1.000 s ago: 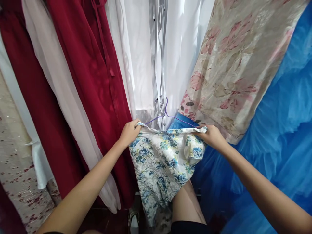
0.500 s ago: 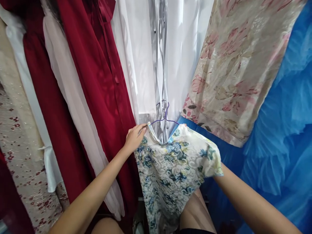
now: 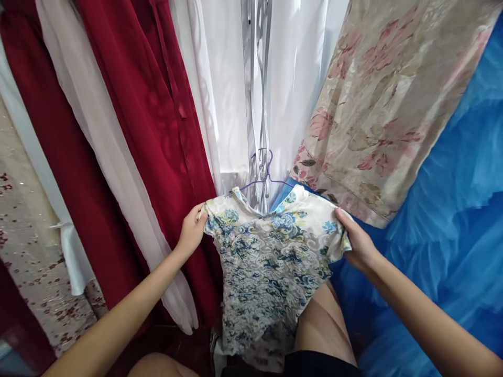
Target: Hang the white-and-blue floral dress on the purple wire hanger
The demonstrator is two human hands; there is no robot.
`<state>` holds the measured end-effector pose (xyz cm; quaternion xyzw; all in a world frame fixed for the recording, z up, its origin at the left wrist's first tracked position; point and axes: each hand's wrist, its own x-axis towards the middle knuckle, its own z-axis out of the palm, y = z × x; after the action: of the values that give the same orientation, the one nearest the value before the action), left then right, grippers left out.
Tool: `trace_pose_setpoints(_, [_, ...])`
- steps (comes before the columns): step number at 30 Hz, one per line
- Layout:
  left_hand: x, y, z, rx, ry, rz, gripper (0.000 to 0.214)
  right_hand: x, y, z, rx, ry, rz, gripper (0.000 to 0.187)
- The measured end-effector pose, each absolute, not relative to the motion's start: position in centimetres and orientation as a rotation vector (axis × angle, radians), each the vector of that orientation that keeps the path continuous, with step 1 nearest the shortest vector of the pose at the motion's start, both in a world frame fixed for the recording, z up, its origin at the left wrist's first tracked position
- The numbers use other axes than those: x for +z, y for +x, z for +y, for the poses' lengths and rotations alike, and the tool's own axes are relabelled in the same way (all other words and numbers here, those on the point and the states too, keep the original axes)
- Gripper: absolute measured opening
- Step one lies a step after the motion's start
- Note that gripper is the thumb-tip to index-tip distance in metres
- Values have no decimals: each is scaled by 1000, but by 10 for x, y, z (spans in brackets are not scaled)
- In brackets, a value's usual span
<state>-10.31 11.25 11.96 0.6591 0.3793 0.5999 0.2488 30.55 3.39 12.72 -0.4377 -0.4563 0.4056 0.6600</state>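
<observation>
A small white dress with a blue and green floral print [image 3: 267, 262] hangs on a purple wire hanger [image 3: 268, 177], hooked on a silver rack post [image 3: 257, 104]. My left hand [image 3: 192, 230] pinches the dress's left sleeve edge. My right hand [image 3: 356, 242] grips the right sleeve edge, fingers curled on the fabric. The dress is spread flat between both hands.
Dark red gowns [image 3: 129, 131] and pale sheer garments [image 3: 90, 141] hang at the left. White curtain fabric [image 3: 298, 78] is behind. A beige pink-flowered garment [image 3: 385, 104] and blue tulle [image 3: 451, 225] crowd the right. My bare knees [image 3: 322, 324] show below.
The dress has gone onto the hanger and now hangs spread out. My hands moved from its top edge to the two sleeve edges.
</observation>
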Motion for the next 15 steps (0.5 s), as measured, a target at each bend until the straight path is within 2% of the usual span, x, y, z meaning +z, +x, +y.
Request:
trace_pose_setpoints(4, [155,-84,109,1850,1723,984,50,152,300,28,849,-963,-973,46])
trace_pose_setpoints(6, [174,-77,109,1857,1842,1042,50,154,295,17,834,-954,-882,48])
trace_pose_setpoints(8, [184,-70,108,1806,2092,1178,59,145,287,-5,792,-931,-771,47])
trace_pose_setpoints(12, [162,-48,103,1450,2600,1249,95,105,257,-68,665,-839,-902,47])
trace_pose_setpoints(14, [135,-36,99,1337,2571,1117,93,88,236,-94,813,-802,-1259,58])
trace_pose_setpoints(15, [121,-30,96,1355,2468,1078,81,83,226,-104,884,-796,-1381,59])
